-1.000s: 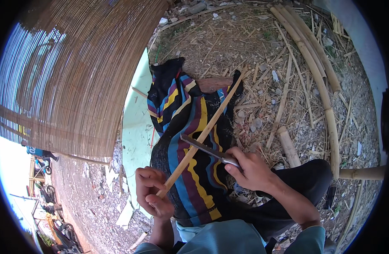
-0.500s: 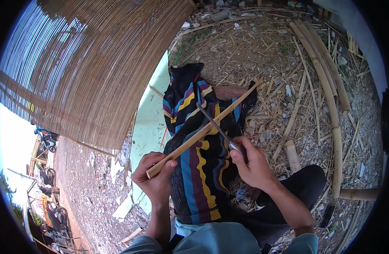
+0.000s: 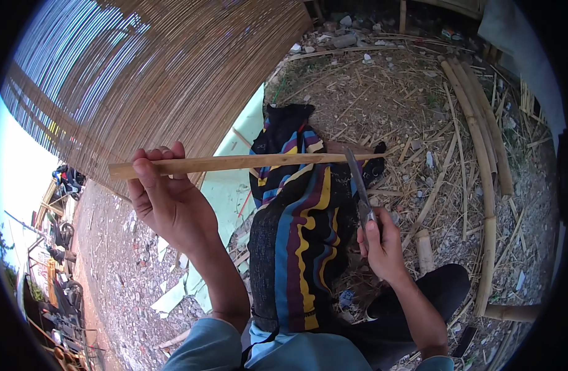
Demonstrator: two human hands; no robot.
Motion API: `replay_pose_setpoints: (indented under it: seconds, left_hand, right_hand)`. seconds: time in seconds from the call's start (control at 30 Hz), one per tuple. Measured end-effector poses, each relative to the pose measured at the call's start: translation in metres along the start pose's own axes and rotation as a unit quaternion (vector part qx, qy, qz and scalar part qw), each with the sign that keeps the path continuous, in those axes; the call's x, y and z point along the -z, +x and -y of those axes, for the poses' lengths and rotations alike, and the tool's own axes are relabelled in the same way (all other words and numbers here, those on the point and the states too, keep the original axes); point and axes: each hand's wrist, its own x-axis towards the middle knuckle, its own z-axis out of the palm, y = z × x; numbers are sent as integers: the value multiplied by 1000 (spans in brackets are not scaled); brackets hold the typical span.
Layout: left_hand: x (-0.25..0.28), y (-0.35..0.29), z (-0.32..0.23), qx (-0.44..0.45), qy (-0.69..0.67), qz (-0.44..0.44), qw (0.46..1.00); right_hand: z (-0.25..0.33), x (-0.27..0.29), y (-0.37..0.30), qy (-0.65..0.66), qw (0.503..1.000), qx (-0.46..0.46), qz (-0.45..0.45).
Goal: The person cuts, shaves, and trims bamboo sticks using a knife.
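Note:
My left hand (image 3: 176, 201) is raised to the left, its fingers pinching the thick end of a long bamboo strip (image 3: 247, 162). The strip lies nearly level across the view, its thin end pointing right. My right hand (image 3: 383, 247) is closed round the handle of a knife (image 3: 358, 182). Its blade points up and away, meeting or crossing the strip near the thin end; whether they touch, I cannot tell. Beneath both, a striped cloth (image 3: 296, 241) in black, blue, maroon and yellow covers my lap. A reddish wood block (image 3: 336, 148) shows partly behind the strip.
A slatted bamboo blind (image 3: 172, 74) hangs at the upper left, above a pale green sheet (image 3: 231, 185). Long bamboo poles (image 3: 479, 136) lie at the right. Bamboo offcuts (image 3: 442, 170) and shavings litter the ground. Motorbikes (image 3: 64, 247) stand far left.
My left hand has moved left and up, swinging the strip from a slant to nearly level. The knife has shifted right, from the strip's middle to near its thin end, and stands more upright.

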Motion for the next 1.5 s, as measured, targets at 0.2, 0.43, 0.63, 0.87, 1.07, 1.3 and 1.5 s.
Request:
replay_pose_setpoints:
  seconds: [0.2,0.43,0.63,0.87,1.07,1.3,1.5]
  left_hand:
    - [-6,-19,60,-56,5,-62,996]
    - [-16,-26,94,-50,9,-145,988]
    - [8,-99,119,120,67,-19,990]
    - [9,-90,151,274,95,-98,952]
    - [-33,22,162,85,27,-177,980]
    - [-54,106,130,32,111,-67,991]
    - [-86,139,111,-24,149,-39,988]
  right_hand:
    - [-3,0,0,38,998,-42,-12]
    - [-13,2,-2,-29,1000,-7,10]
    - [-22,1,6,-48,997,-51,14]
    - [-32,-3,25,-64,997,-42,26]
    - [-40,16,34,-144,990,5,-8]
    - [-25,18,28,-138,989,44,-24]
    - [-18,24,27,-148,984,88,-44]
